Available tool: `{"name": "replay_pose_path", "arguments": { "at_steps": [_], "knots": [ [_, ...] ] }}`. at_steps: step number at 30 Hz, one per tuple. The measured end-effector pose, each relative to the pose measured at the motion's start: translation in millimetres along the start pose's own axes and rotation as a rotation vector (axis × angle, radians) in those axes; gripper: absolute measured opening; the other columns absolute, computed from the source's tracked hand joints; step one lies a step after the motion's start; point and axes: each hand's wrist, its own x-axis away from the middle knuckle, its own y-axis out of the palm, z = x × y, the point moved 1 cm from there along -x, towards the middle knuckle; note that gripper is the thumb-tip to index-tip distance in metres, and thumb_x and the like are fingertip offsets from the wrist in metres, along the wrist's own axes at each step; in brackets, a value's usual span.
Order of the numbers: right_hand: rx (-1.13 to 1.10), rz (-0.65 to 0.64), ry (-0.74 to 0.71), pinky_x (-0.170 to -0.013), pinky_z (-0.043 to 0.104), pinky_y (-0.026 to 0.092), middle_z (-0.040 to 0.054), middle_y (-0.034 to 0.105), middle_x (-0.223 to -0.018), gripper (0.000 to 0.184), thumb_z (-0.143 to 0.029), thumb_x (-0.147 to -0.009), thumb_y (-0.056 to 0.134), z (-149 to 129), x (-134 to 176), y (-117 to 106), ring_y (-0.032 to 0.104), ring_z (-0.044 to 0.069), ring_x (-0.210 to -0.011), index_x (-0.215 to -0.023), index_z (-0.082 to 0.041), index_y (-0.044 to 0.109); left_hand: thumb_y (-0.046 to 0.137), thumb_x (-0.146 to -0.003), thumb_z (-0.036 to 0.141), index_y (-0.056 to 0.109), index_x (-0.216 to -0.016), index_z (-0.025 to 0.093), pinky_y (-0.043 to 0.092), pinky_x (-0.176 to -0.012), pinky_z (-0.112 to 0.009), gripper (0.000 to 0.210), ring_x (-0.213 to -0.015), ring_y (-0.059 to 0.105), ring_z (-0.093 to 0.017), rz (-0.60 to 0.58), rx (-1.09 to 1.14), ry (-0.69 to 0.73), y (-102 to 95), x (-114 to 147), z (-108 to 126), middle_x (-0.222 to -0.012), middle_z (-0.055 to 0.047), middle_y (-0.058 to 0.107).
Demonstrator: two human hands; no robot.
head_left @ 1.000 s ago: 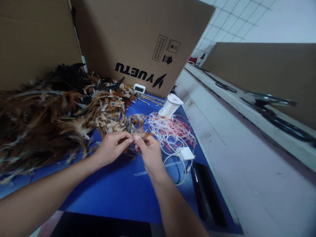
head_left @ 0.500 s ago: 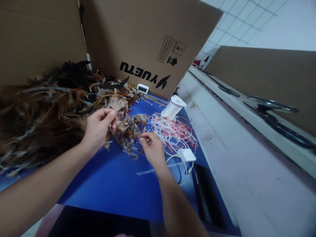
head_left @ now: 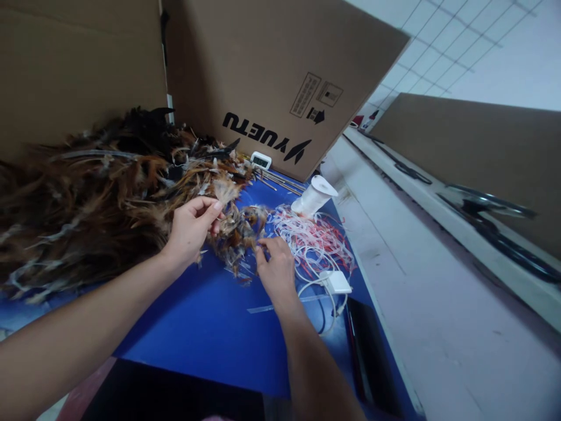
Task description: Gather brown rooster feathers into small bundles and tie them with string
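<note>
My left hand (head_left: pixel 195 225) pinches a pale, fluffy feather (head_left: pixel 225 192) between thumb and fingertips, its tip pointing up and away. To its right, my right hand (head_left: pixel 277 264) has its fingers closed at the edge of a small heap of loose brown feathers (head_left: pixel 234 237); what sits in the fingertips is too small to make out. A large pile of brown and black feathers (head_left: pixel 87 204) spreads over the left side of the blue table (head_left: pixel 210 333).
Right of my hands lie tangled white and red strips (head_left: pixel 313 240), a white spool (head_left: pixel 314 196) and a white charger (head_left: pixel 337 282) with cable. Cardboard boxes (head_left: pixel 263 64) wall the back. A small white digital display (head_left: pixel 260 160), thin sticks (head_left: pixel 283 181) and a dark glossy object (head_left: pixel 374 356) also lie there.
The whole view has shifted slightly, so things appear a little further right. My left hand keeps its pinch on the feather, and my right hand stays by the small heap.
</note>
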Motion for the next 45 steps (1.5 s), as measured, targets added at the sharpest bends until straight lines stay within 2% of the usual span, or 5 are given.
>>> {"name": "replay_pose_path", "arguments": {
  "at_steps": [5, 11, 23, 28, 45],
  "knots": [
    [0.041, -0.099, -0.067, -0.083, 0.037, 0.043, 0.0078, 0.063, -0.085, 0.01, -0.026, -0.085, 0.06, -10, 2, 9, 0.055, 0.024, -0.086, -0.083, -0.019, 0.067, 0.067, -0.076, 0.029, 0.061, -0.069, 0.017, 0.037, -0.043, -0.021, 0.015, -0.045, 0.046, -0.007, -0.041, -0.031, -0.007, 3.1, 2, -4, -0.059, 0.003, 0.058],
    [-0.002, -0.146, -0.074, -0.08, 0.033, 0.043, 0.0052, 0.061, -0.079, 0.013, -0.014, -0.085, 0.056, -18, 1, 12, 0.054, 0.021, -0.081, -0.074, -0.019, 0.062, 0.067, -0.076, 0.032, 0.061, -0.068, 0.016, 0.037, -0.041, -0.018, 0.019, -0.042, 0.046, -0.007, -0.064, -0.082, -0.012, 4.4, 5, -8, -0.053, 0.003, 0.055],
    [-0.945, 0.007, 0.483, -0.058, 0.025, 0.045, -0.003, 0.062, -0.068, 0.016, -0.025, -0.069, 0.069, -11, -4, -4, 0.056, 0.012, -0.061, -0.083, -0.019, 0.064, 0.067, -0.076, 0.03, 0.061, -0.068, 0.015, 0.038, -0.041, -0.018, 0.018, -0.043, 0.047, -0.006, -0.078, -0.11, -0.036, 5.6, 8, -9, -0.056, 0.002, 0.057],
    [-1.164, 0.022, 0.55, -0.053, 0.023, 0.047, -0.0037, 0.063, -0.063, 0.017, -0.025, -0.065, 0.074, -20, -5, -14, 0.059, 0.011, -0.057, -0.077, -0.018, 0.063, 0.065, -0.079, 0.032, 0.061, -0.069, 0.016, 0.037, -0.042, -0.018, 0.02, -0.042, 0.045, -0.007, -0.128, -0.172, -0.037, 6.4, 11, -15, -0.051, 0.004, 0.055],
    [-1.235, 0.092, 0.533, -0.051, 0.02, 0.049, -0.0007, 0.067, -0.065, 0.014, -0.022, -0.069, 0.073, -35, -1, -21, 0.064, 0.011, -0.059, -0.077, -0.015, 0.064, 0.059, -0.085, 0.034, 0.067, -0.076, 0.018, 0.038, -0.05, -0.021, 0.02, -0.048, 0.051, -0.009, -0.252, -0.652, 0.255, 7.2, 24, -17, -0.053, 0.004, 0.058]
  ]
}}
